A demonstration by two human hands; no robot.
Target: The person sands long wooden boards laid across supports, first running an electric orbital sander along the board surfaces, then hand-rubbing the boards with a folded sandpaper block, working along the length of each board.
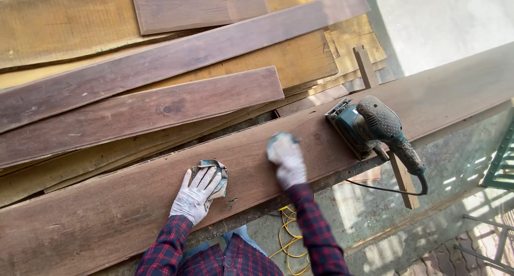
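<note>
Timber first: the long dark plank [160,201] runs slantwise across the view, looking heavy, stiff and rough-grained, likely best gripped at its edges. On it, right of the hands, sits a green sander [369,127], weighty, with a rubbery grip. The gloved left hand [195,198] lies spread flat on a crumpled rag [217,177] on the plank. The right hand [288,161], blurred, curls around something small against the plank.

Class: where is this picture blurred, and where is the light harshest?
Head view: the gloved right hand is motion-blurred, while the gloved left hand on the long brown wooden plank is sharp; sunlight washes out the pale concrete floor at upper right.
</note>
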